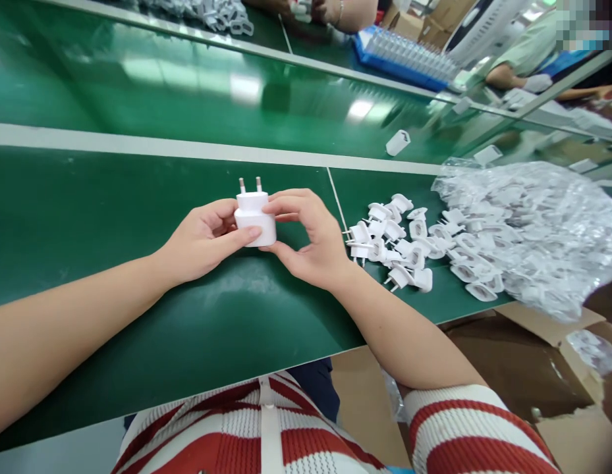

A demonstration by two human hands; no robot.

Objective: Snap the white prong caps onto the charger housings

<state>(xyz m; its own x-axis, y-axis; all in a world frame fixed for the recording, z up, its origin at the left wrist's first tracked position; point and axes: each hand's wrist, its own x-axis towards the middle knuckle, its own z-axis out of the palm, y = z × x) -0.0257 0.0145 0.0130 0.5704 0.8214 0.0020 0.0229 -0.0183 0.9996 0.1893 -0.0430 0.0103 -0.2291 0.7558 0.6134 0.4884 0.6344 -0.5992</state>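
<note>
A white two-pin charger plug (256, 220) is held upright between my hands over the green table, its metal pins pointing up and away. My left hand (201, 240) grips its left side, thumb across the front face. On the other side my right hand (310, 237) pinches it, with fingertips at the upper edge and thumb at the bottom corner. To the right of my right hand lies a loose pile of white plug parts (414, 247), some with pins showing.
A clear plastic bag (547, 224) full of white parts spills onto the table's right side. Open cardboard boxes (533, 355) stand below the edge. One white casing (398, 143) lies on the green belt (187, 92). Across it are a blue tray (404, 59) and other people's hands.
</note>
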